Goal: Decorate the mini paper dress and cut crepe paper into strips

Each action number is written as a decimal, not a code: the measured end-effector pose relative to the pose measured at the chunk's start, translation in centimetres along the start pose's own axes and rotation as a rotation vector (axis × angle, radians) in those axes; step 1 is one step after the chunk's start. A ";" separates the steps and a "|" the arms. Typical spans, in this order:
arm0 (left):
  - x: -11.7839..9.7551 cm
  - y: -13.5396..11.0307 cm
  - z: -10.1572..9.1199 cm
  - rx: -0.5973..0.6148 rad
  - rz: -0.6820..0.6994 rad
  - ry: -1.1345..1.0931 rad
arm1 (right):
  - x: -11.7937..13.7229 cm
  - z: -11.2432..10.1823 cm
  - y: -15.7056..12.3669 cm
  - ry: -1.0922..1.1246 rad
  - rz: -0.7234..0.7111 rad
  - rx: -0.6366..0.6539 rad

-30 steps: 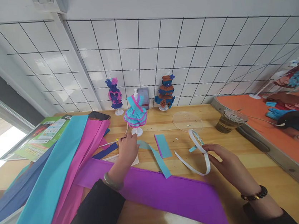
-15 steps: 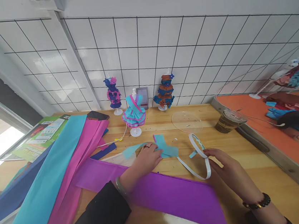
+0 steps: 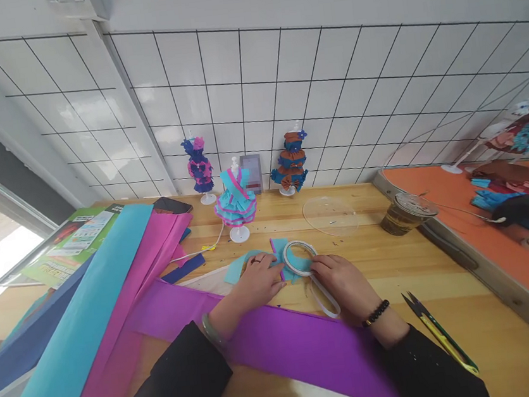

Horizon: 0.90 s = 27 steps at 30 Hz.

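My left hand (image 3: 259, 280) lies on small turquoise paper pieces (image 3: 236, 266) at the middle of the wooden table (image 3: 446, 280), its fingers curled and pressing them down. My right hand (image 3: 343, 279) holds a white roll of double-sided tape (image 3: 298, 257) down on the same turquoise paper, right beside my left fingers. A loose white tape strip (image 3: 326, 296) trails from the roll under my right hand. A small mannequin in a turquoise and pink paper dress (image 3: 236, 200) stands just behind the hands.
Long sheets of purple (image 3: 310, 346), pink (image 3: 130, 322), turquoise (image 3: 81, 347) and blue crepe paper lie to the left and front. Scissors (image 3: 439, 331) lie at the right. Two more dressed mannequins (image 3: 200, 167) (image 3: 290, 163), a clear lid (image 3: 329, 215), a drink cup (image 3: 407, 213) and an orange tray (image 3: 487, 224) are behind.
My right hand carried the tape roll left onto the turquoise paper next to my left hand. My left hand came back from the mannequin's base onto the paper. The scissors came into view.
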<state>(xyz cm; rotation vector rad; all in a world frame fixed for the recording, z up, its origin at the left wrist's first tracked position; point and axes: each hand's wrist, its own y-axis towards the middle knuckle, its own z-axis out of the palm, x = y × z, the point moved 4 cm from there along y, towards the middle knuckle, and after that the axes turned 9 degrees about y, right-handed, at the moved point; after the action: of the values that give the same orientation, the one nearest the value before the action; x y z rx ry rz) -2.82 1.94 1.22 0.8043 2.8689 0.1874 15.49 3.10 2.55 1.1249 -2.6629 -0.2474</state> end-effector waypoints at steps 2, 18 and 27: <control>0.4 -0.2 -0.1 0.014 0.006 -0.021 | -0.5 0.6 0.3 -0.028 -0.006 -0.002; 6.3 -4.2 -0.3 0.049 -0.134 -0.007 | -2.2 2.7 0.7 -0.034 -0.042 -0.023; 10.4 -7.5 -1.8 -0.084 -0.338 -0.027 | -1.3 1.3 0.0 0.049 -0.016 -0.087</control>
<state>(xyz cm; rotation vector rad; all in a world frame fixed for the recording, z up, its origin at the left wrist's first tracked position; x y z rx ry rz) -15.66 0.92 0.52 0.2962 2.8924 0.2487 16.04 4.14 1.15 1.1118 -2.5749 -0.3303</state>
